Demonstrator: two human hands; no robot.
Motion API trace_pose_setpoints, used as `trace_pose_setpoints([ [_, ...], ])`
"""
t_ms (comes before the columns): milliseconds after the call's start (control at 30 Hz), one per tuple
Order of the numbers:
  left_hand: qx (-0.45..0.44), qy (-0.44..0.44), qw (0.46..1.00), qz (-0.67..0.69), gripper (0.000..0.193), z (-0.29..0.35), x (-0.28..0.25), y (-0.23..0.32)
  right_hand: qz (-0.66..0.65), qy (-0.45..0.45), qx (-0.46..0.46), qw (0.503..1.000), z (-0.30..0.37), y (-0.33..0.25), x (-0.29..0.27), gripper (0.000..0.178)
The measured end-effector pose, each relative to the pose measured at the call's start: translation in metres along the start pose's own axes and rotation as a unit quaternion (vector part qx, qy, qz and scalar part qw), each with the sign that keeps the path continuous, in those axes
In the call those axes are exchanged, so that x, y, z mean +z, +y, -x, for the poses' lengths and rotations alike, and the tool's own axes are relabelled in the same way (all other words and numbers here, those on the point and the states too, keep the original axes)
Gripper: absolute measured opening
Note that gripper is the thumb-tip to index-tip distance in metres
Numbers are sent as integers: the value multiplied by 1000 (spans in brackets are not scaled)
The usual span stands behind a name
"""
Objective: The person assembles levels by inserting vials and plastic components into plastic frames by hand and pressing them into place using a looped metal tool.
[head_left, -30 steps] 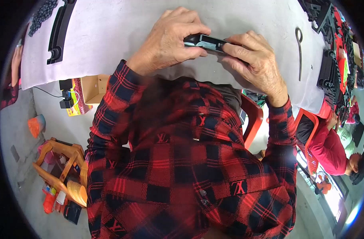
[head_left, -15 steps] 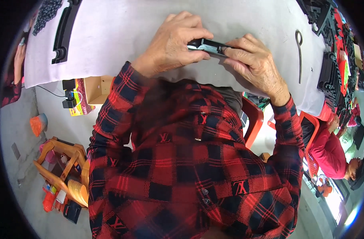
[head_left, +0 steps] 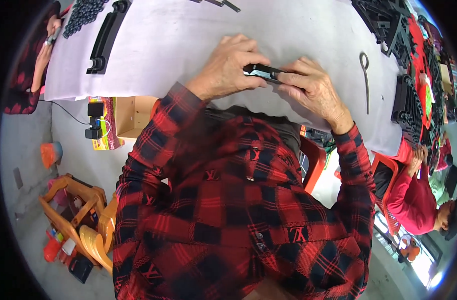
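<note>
Between my two hands, just above the near part of the covered table, is a narrow black plastic piece with a pale, shiny inner face. My left hand closes on its left end with thumb and fingers. The fingers of my right hand pinch its right end and cover the tip. To the left on the table lies a longer black bar-shaped part with rounded ends. A metal rod with a looped end rests on the cloth, right of my right hand.
Small dark round pieces are heaped at the far left, near another person's hand. Black plastic parts pile up at the right edge, beside stacked black parts. An open cardboard box sits below the table's left edge.
The view has shifted, so the table's things appear displaced and thin dark strips now show at the far edge. Both hands keep hold of the black piece.
</note>
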State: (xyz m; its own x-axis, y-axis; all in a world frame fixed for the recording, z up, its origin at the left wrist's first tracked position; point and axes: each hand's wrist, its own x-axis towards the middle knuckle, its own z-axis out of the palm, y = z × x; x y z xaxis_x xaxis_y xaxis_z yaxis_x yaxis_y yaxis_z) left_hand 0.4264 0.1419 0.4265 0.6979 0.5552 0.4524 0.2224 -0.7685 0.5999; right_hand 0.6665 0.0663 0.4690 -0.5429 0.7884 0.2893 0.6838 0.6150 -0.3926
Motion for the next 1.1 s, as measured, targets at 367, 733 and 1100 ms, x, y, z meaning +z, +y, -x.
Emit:
trace_pose_setpoints([
  [367,101,-16,995,0,31,0,-2,-4,-26,-8,19,999,1,3,-3,20],
  [733,102,-64,992,-30,28,-3,0,-6,-40,-1,24,999,2,1,-2,21],
  [1100,128,-69,989,-29,28,-6,0,-8,-41,-2,14,999,3,5,0,20],
])
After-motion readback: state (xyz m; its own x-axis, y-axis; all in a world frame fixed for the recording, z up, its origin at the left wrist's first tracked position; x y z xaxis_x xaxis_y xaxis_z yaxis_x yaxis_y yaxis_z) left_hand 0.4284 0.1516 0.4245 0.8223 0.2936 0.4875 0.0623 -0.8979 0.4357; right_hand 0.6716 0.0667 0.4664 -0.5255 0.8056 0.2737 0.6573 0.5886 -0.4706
